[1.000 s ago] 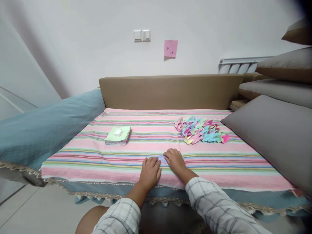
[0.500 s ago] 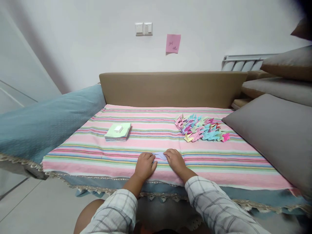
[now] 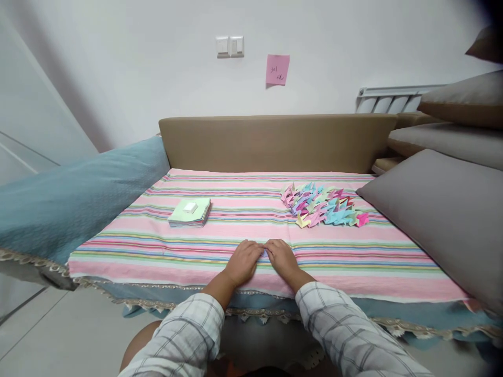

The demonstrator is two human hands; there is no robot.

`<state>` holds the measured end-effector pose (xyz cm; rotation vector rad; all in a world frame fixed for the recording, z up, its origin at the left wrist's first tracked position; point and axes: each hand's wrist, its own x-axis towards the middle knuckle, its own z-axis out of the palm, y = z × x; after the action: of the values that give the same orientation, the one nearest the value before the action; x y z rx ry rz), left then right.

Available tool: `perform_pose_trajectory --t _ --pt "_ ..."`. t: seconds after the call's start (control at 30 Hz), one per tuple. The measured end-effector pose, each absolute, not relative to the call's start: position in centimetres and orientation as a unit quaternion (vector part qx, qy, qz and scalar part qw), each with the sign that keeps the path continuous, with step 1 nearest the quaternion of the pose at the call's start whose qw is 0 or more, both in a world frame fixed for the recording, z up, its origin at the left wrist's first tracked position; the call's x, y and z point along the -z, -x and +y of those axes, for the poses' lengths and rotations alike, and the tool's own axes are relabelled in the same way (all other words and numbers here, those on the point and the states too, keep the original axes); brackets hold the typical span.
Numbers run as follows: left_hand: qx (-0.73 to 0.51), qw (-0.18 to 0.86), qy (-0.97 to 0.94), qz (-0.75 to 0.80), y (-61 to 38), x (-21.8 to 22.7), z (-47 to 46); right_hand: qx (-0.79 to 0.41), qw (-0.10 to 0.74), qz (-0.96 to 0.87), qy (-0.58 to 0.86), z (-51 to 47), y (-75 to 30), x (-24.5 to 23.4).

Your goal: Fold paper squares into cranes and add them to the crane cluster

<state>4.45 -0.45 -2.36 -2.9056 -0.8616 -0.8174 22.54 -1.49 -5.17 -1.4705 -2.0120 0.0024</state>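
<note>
A piece of lilac paper (image 3: 265,253) lies on the striped cloth, nearly all of it covered by my hands. My left hand (image 3: 245,260) is laid over its left part with the fingertips pressed down. My right hand (image 3: 280,258) grips its right end, fingers bent and close together. The fingertips of both hands almost meet above the paper. Beyond my right hand sits a cluster of folded paper cranes (image 3: 324,205) in pink, blue, yellow, green and purple. To the left is a stack of square paper (image 3: 198,209) with a small white block (image 3: 190,208) on its top sheet.
The pink striped cloth (image 3: 137,235) covers a low seat with a brown backrest (image 3: 275,144). Grey cushions (image 3: 444,209) are piled at the right. A blue-covered armrest (image 3: 86,183) borders the left side. On the wall are a pink note (image 3: 277,69) and switches (image 3: 230,47).
My left hand has slid right along the lilac paper toward my right hand, hiding most of it. My right hand has stayed nearly in place.
</note>
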Motion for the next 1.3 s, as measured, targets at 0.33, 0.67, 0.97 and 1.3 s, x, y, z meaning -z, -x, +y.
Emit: perform_pose_trajectory --t 0.33,0.67,0.97,1.3 --pt "0.288 -0.121 0.89 -0.332 -4.5 3.6 0.1 -0.037 0.403 -0.765 0.5 -2.7 -23.4 5.3" --pt "0.304 -0.189 0.825 -0.437 -5.6 3.2 0.7 -0.049 0.382 -0.767 0.513 -3.1 -23.3 4.8" --pt "0.312 -0.186 0.813 -0.455 -6.0 3.1 0.9 -0.033 0.387 -0.758 0.524 -3.1 -23.2 5.2" --pt "0.31 -0.175 0.852 -0.384 -5.9 3.7 1.3 -0.022 0.403 -0.769 0.496 -3.1 -23.3 5.6"
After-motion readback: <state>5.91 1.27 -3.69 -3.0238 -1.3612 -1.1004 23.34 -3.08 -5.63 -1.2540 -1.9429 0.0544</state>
